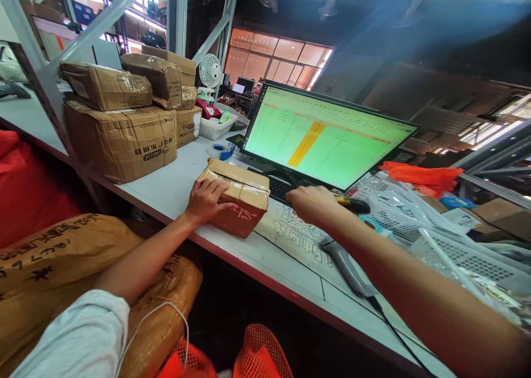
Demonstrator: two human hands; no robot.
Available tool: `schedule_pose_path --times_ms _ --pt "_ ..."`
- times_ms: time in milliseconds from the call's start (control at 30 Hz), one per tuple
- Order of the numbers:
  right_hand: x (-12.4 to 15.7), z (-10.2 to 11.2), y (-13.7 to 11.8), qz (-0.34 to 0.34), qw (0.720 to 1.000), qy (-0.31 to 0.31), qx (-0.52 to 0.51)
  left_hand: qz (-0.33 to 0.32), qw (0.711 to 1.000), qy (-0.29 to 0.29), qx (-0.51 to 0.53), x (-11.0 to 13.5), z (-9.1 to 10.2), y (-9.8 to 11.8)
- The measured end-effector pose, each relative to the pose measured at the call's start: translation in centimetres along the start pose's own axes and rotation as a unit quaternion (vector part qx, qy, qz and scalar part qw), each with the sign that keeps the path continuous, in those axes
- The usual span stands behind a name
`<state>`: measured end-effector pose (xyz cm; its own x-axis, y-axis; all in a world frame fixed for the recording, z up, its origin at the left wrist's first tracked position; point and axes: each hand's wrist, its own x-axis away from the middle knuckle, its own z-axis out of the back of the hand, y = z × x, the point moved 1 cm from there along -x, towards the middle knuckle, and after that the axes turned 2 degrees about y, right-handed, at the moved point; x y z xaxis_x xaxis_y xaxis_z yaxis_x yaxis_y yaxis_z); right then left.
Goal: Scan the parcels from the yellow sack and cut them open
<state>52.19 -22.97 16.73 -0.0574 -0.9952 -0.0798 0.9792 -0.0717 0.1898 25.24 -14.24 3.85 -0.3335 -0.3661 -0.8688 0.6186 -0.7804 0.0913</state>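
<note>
A small brown cardboard box (240, 201) with shiny tape and pale lettering on its side sits near the table's front edge. My left hand (208, 200) grips its left end, fingers on the top and thumb along the front side. A dark seam runs across the taped top. To the right of the box, my right hand (309, 201) is closed in a fist over the keyboard's edge. From behind its wrist sticks out the yellow and black handle of what looks like a utility knife (357, 205); the blade is hidden.
Cardboard boxes (124, 140) are stacked at the left. A monitor (323, 137) stands behind the keyboard (279, 189). A grey barcode scanner (348, 268) lies right of the box on the printed mat. White plastic baskets (398, 215) crowd the right; blue tape (224, 151) lies behind the box.
</note>
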Motion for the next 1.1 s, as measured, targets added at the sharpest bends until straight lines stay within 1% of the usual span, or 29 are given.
schedule_pose_path --times_ms 33,100,167,233,267,300,333,367,433,500,533,567,633,700,767,833,900,967,1000,1033,1100 --pt "1.1 -1.4 1.2 -0.022 0.999 -0.025 0.027 0.007 1.0 -0.005 0.006 0.0 0.1 0.0" --pt "3.1 -4.6 2.3 -0.041 0.995 -0.062 0.061 0.017 1.0 -0.011 0.017 0.1 0.3 0.1" --pt "4.8 -8.0 2.4 -0.034 0.996 -0.069 0.038 0.022 0.999 -0.011 0.022 0.1 0.5 0.3" --pt "5.9 -10.8 2.6 -0.025 0.997 -0.069 -0.003 0.024 0.999 -0.014 0.023 0.1 0.6 0.4" --pt "6.2 -11.6 2.7 -0.02 0.998 -0.058 -0.026 0.026 0.999 -0.017 0.023 0.1 0.6 0.5" --pt "6.1 -11.9 3.0 -0.014 0.998 -0.042 -0.047 0.027 0.999 -0.021 0.022 0.0 0.7 0.5" --pt "5.7 -11.7 3.2 -0.009 0.998 -0.022 -0.061 0.029 0.999 -0.024 0.02 0.0 0.6 0.6" --pt "4.9 -11.0 3.3 -0.003 0.997 0.004 -0.076 0.031 0.999 -0.027 0.018 0.0 0.6 0.6" --pt "2.6 -8.6 2.7 0.018 0.99 0.073 -0.123 0.034 0.999 -0.028 0.012 0.0 0.6 0.6" --pt "-0.6 -5.6 1.1 0.063 0.966 0.149 -0.203 0.036 0.999 -0.026 0.005 0.0 0.6 0.6" --pt "-2.2 -4.2 -0.2 0.088 0.953 0.172 -0.234 0.034 0.999 -0.023 0.002 0.0 0.6 0.6" --pt "-3.7 -3.1 -1.5 0.106 0.949 0.169 -0.245 0.032 0.999 -0.019 0.0 0.0 0.7 0.7" --pt "-5.9 -1.5 -4.2 0.11 0.962 0.124 -0.218 0.026 1.0 -0.014 -0.003 -0.1 0.9 0.7" --pt "-6.8 -0.5 -6.2 0.108 0.979 0.078 -0.156 0.025 1.0 -0.014 -0.005 -0.3 1.0 0.9" --pt "-6.8 0.3 -7.0 0.122 0.987 0.063 -0.085 0.026 0.999 -0.018 -0.005 -0.4 1.0 1.0" --pt "-7.0 1.0 -6.7 0.119 0.99 0.077 -0.027 0.029 0.999 -0.022 -0.004 -0.3 0.9 1.1" --pt "-8.1 1.5 -5.7 0.07 0.991 0.11 -0.001 0.037 0.999 -0.028 -0.003 0.0 0.9 1.3" --pt "-10.3 1.4 -4.6 0.004 0.992 0.126 -0.011 0.046 0.998 -0.031 -0.002 0.2 1.2 1.5" --pt "-11.6 1.1 -4.2 -0.016 0.993 0.113 -0.025 0.046 0.998 -0.032 0.0 0.1 1.5 1.6" --pt "-12.8 0.5 -3.8 -0.021 0.995 0.087 -0.041 0.042 0.998 -0.036 0.002 -0.2 1.8 1.6" --pt "-14.9 -1.1 -3.5 0.0 0.997 0.024 -0.069 0.026 0.998 -0.06 0.01 -1.5 2.6 1.5"
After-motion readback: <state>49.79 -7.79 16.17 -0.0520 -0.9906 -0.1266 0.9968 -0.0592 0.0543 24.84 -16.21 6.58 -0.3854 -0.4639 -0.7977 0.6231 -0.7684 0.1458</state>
